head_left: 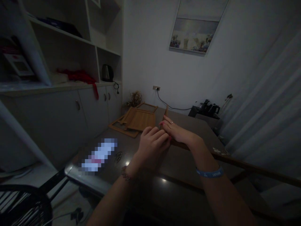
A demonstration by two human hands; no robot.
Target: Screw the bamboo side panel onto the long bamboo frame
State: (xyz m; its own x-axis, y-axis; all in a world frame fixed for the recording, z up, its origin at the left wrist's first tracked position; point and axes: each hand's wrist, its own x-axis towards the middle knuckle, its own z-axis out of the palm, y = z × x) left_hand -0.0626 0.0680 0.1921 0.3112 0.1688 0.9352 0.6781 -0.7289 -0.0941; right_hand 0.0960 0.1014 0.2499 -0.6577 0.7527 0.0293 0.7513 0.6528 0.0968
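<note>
My left hand [152,147] and my right hand [178,132] meet over the middle of a dark table [183,163]. Both have curled fingers closed round a thin wooden piece [166,113] that stands on edge and reaches away from me. The left hand's fingers wrap its near end; the right hand lies over it from the right. What lies under the palms is hidden. A bead bracelet is on my left wrist and a blue band on my right.
Flat wooden frames and a panel [138,119] lie at the table's far left corner. A blurred paper [100,155] and small metal parts [118,156] lie left. White cabinets with a kettle [107,72] stand left; curtains hang right.
</note>
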